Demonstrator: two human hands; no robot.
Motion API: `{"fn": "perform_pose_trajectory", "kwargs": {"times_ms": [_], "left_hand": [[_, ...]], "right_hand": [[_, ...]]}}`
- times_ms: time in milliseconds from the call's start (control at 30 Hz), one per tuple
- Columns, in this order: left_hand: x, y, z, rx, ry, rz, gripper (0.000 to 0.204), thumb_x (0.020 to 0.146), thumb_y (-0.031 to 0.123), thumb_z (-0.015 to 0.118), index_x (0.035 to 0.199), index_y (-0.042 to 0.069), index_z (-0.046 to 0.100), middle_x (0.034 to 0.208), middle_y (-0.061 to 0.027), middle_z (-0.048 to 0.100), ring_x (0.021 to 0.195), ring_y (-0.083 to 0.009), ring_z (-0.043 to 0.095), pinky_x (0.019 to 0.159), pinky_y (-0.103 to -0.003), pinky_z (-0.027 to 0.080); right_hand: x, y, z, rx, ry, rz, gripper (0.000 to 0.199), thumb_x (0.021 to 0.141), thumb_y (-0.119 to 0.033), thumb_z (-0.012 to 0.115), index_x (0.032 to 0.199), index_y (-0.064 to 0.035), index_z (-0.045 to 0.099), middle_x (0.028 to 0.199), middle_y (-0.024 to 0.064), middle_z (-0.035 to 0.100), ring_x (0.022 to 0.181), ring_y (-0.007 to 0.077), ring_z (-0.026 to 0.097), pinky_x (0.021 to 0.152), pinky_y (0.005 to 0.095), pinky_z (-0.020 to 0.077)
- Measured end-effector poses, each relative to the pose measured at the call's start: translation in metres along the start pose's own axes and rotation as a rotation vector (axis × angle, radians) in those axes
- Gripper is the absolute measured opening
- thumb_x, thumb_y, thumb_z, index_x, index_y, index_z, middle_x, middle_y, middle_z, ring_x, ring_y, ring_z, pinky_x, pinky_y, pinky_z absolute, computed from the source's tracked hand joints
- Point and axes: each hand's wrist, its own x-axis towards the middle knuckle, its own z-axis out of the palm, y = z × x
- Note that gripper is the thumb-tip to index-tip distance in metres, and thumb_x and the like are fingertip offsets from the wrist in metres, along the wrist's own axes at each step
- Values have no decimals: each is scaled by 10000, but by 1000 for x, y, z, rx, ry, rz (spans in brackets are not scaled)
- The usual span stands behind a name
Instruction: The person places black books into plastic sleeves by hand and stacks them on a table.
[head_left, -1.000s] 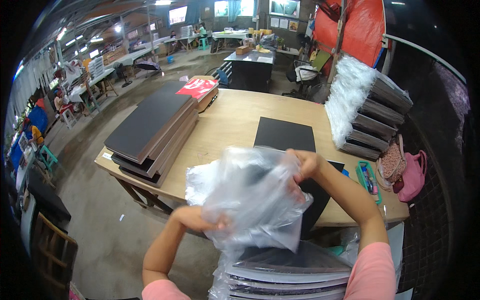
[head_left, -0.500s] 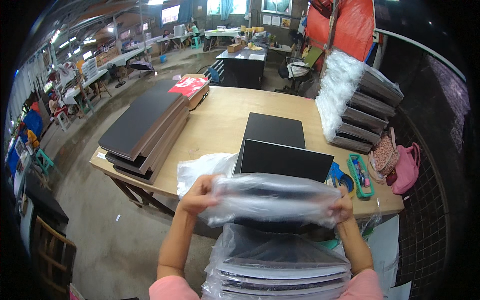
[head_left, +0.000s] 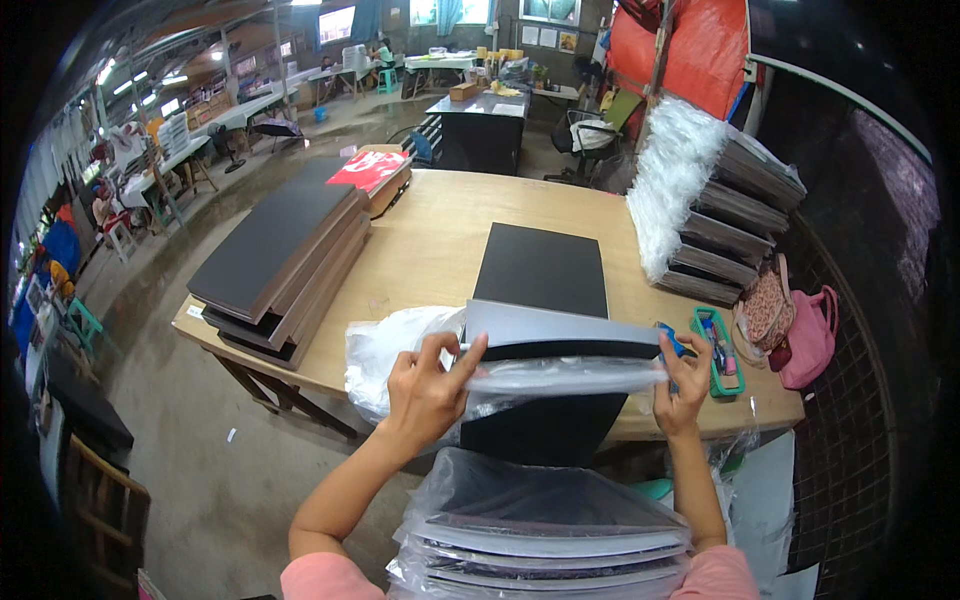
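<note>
A thin black board (head_left: pixel 565 322), its upper face shining grey, is held level across the front of the table. At its left end, my left hand (head_left: pixel 430 388) pinches the edge between thumb and forefinger. My right hand (head_left: pixel 684 388) grips the opposite end the same way. Bunched clear plastic (head_left: pixel 570 376) lies along the board's near side, between the hands; whether the board is inside it I cannot tell. Beyond lies another flat black board (head_left: pixel 545 262). A crumpled pile of clear plastic bags (head_left: pixel 385 350) sits left of my left hand.
Closest to me is a stack of plastic-wrapped boards (head_left: pixel 545 530). Dark boards (head_left: pixel 275 240) are piled on the table's left, wrapped ones (head_left: pixel 735 215) at the far right. A green basket (head_left: pixel 718 355) of pens, blue tape (head_left: pixel 672 340) and a pink bag (head_left: pixel 812 340) are at the right.
The plastic stretched between my hands has dropped lower and narrowed. The upright board has tilted down to nearly level, and both hands have shifted their grip to its ends.
</note>
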Motion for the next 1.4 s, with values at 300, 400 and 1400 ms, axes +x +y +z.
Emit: {"fn": "perform_pose_trajectory", "kwargs": {"times_ms": [300,400,1400], "left_hand": [[33,-62,-1,-1054,-778,-632,205,784,187,681,798,-18,684,795,-43,580,635,-127,561,614,-280,456],[38,-57,-4,-1323,-929,-974,228,830,174,660,764,-44,677,721,-73,626,724,-123,581,703,-236,457],[-6,-20,-16,-1223,73,-791,162,929,194,555,879,43,526,789,32,513,690,-17,435,623,-187,369]], "right_hand": [[37,-15,-37,438,-475,504,118,706,-66,621,761,-2,704,601,65,561,521,133,497,508,261,370],[41,-10,-38,842,-715,1084,180,771,-144,645,716,24,683,616,50,614,486,69,479,479,207,362],[10,-28,-28,1099,-312,1171,181,846,-160,546,974,-68,633,903,46,654,785,156,634,582,337,546]]}}
